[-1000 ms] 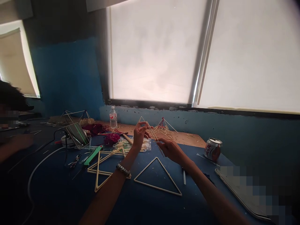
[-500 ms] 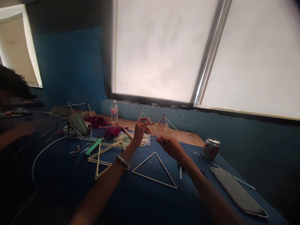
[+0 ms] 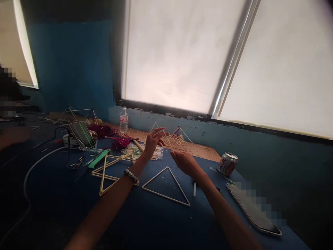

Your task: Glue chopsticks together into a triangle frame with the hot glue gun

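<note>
the only camera is riding on the person's head, facing forward and tilting down toward the left hand (image 3: 153,142) and right hand (image 3: 184,163), which are working at arm's length from it. the view is taking in the near bench (image 3: 166,222) across its lower half, while a big window blind (image 3: 179,59) is filling the top and the frame is leaning down to the right.

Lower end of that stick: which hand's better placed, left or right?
Right, probably: the right hand has its fingers at the lower end of the wooden stick, while the left hand is higher up, holding the stick.
</note>
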The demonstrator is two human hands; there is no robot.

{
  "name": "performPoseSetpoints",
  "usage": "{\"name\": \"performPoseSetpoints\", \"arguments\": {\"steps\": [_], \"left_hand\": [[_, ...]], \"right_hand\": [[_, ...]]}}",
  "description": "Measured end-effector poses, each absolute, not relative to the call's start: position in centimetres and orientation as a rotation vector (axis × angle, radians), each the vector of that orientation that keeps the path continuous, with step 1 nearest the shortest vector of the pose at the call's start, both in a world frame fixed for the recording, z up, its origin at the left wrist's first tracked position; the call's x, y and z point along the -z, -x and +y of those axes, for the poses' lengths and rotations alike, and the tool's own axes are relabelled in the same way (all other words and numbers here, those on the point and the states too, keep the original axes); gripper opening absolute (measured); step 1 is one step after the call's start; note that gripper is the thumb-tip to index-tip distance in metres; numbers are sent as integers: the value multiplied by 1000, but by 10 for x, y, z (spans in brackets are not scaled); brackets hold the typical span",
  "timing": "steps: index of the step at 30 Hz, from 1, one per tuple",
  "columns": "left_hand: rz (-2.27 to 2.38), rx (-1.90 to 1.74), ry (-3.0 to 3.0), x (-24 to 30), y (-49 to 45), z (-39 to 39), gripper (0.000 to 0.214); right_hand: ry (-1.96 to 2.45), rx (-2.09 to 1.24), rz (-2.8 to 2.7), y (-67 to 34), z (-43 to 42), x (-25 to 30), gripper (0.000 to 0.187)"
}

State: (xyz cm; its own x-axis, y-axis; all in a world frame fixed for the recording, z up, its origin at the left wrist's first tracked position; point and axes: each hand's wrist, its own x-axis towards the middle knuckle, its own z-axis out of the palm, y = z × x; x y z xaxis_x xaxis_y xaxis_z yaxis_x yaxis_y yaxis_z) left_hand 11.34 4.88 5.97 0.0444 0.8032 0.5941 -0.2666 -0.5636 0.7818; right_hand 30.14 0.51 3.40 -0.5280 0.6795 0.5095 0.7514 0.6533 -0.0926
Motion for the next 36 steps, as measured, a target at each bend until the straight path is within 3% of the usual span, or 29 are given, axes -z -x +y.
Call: {"name": "performPoseSetpoints", "arguments": {"steps": [23, 36], "left_hand": [[556, -1592, -1589, -60, -114, 46, 59], [552, -1627, -1556, -58, -113, 50, 53]], "right_hand": [[1118, 232, -2351, -303, 0, -39, 51], [1022, -8, -2281, -298, 4, -34, 50]]}}
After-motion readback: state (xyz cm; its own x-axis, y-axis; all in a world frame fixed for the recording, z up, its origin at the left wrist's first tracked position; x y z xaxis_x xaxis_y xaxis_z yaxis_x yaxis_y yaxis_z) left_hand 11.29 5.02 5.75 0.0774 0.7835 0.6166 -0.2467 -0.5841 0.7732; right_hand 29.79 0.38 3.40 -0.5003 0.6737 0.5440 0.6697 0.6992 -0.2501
